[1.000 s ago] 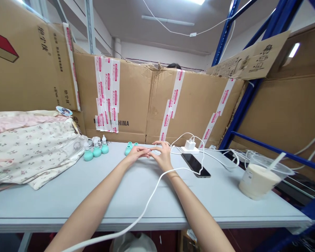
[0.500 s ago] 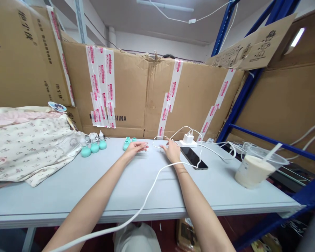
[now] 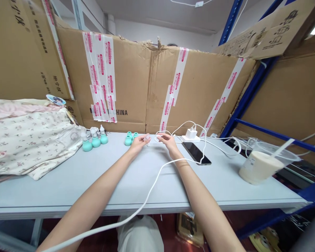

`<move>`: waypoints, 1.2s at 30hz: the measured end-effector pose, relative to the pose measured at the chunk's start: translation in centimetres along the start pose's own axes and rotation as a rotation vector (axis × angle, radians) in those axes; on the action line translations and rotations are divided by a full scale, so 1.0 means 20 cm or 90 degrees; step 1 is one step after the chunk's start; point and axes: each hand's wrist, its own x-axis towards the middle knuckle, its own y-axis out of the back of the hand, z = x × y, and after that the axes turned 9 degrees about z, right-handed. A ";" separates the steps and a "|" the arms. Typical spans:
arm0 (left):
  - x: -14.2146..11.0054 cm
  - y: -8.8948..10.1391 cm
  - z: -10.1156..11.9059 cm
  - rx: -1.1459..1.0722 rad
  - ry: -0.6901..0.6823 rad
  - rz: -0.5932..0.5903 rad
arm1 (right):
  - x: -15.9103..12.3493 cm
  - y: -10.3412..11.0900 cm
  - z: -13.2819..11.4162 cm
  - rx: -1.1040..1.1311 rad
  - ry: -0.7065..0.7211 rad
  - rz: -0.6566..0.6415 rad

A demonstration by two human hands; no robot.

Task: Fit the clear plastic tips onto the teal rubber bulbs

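My left hand (image 3: pixel 138 143) is raised over the middle of the table, its fingers pinched on a small clear plastic piece (image 3: pixel 147 137). Across a short gap, my right hand (image 3: pixel 170 141) is closed at the fingertips around a small whitish piece (image 3: pixel 159 136), whose kind is too small to tell. Just left of my left hand stand several mint-green rubber bulbs (image 3: pixel 128 140) with open necks. Farther left, more mint-green bulbs (image 3: pixel 96 141) carry clear nozzles on top.
A white cable (image 3: pixel 157 175) crosses in front of my right forearm. Right of it lie a phone (image 3: pixel 195 152) and a white charger on a power strip (image 3: pixel 191 138). A drink cup (image 3: pixel 259 168) stands at right, floral cloth (image 3: pixel 36 140) at left. Cardboard (image 3: pixel 131 80) walls the back.
Both hands have come closer together, with the right hand's fingers now pinched on the whitish piece. The clear piece in my left hand is turned more upright. The view has shifted slightly.
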 end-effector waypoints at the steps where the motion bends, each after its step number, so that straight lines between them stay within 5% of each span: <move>1: 0.00 0.00 -0.01 0.013 -0.010 -0.002 | -0.01 -0.01 -0.01 0.012 -0.018 0.001; 14: -0.03 -0.06 -0.01 0.149 -0.128 -0.137 | -0.03 -0.03 0.00 0.087 -0.075 -0.018; 21: -0.11 -0.03 0.07 0.539 -0.291 -0.109 | -0.03 -0.02 -0.01 0.060 -0.085 -0.048; 25: -0.15 -0.02 0.09 0.695 -0.302 -0.125 | -0.03 -0.01 0.00 0.017 -0.099 -0.081; 36: -0.16 -0.04 0.07 0.712 -0.355 -0.152 | -0.05 0.02 -0.05 0.010 -0.119 -0.151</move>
